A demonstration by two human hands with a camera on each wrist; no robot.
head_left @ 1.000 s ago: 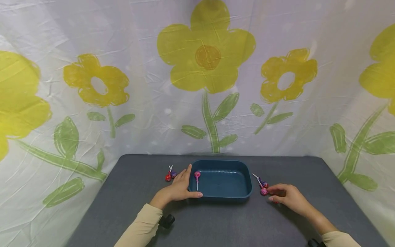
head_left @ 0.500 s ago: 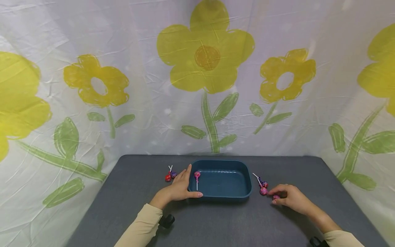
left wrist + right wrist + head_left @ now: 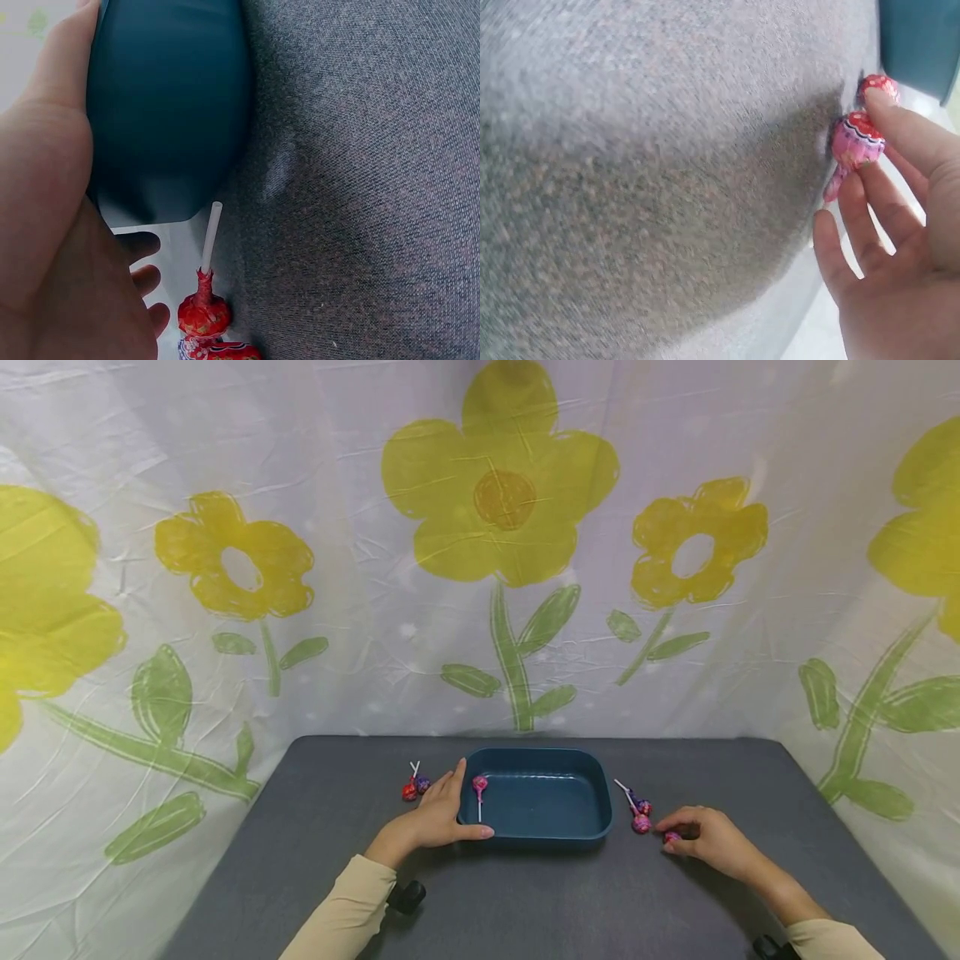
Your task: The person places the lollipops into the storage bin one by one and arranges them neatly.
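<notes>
In the head view, my left hand (image 3: 435, 817) rests against the left end of a dark teal tray (image 3: 600, 810). Its fingers lie straight along the side and the thumb touches the front rim. A pink lollipop (image 3: 479, 784) lies inside the tray. My right hand (image 3: 708, 843) is low over the table to the tray's right, with thumb and fingertips pinching the head of another pink lollipop (image 3: 857, 142). Most of that lollipop's stick is hidden. Just beyond the fingertips lie more lollipops (image 3: 641, 823), one pink and one darker.
Left of the tray, a red lollipop (image 3: 408, 792) and a purple lollipop (image 3: 423, 785) lie close to my left fingers. The dark grey table (image 3: 540, 902) ends at a flower-printed curtain (image 3: 360, 677) hanging behind it.
My right thumb and fingers have drawn back slightly and closed about the nearest pink lollipop, which shows more clearly between them now. The left hand and tray stay put.
</notes>
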